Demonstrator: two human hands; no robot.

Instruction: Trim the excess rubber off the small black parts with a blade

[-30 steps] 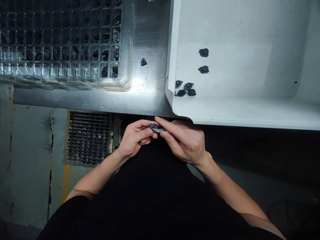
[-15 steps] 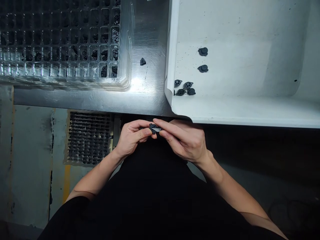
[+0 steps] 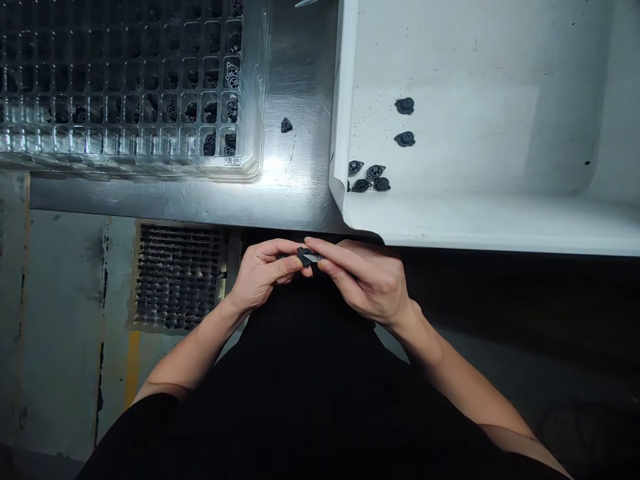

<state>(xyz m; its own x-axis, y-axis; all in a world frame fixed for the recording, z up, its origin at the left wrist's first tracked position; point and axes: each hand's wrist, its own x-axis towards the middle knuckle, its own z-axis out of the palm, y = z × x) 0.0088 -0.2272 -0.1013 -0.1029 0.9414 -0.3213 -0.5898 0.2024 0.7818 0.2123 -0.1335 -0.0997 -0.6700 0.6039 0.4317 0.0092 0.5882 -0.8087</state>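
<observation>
Between the thumb and fingers of my left hand (image 3: 260,273) is a small black plastic part (image 3: 303,257), round with spokes. My right hand (image 3: 367,277) pinches a small pointed metal blade (image 3: 313,258), whose tip lies against the part. The blade's handle, if it has one, is hidden in my fingers. Both hands are closed and meet in front of my body, just below the bench edge. Similar black parts (image 3: 375,172) lie in the white bin, several in a cluster at its near left corner and two more (image 3: 405,139) farther in.
A clear plastic tray (image 3: 250,143) with many pockets holding black parts stands on the metal bench (image 3: 300,190) at left. One small black piece (image 3: 287,125) lies between it and the white bin (image 3: 475,220). A dark gridded mat (image 3: 175,277) is lower left.
The blade has tilted slightly, looking darker where it shone before. Both hands keep nearly the same place and grip. The whole view has shifted very slightly.
</observation>
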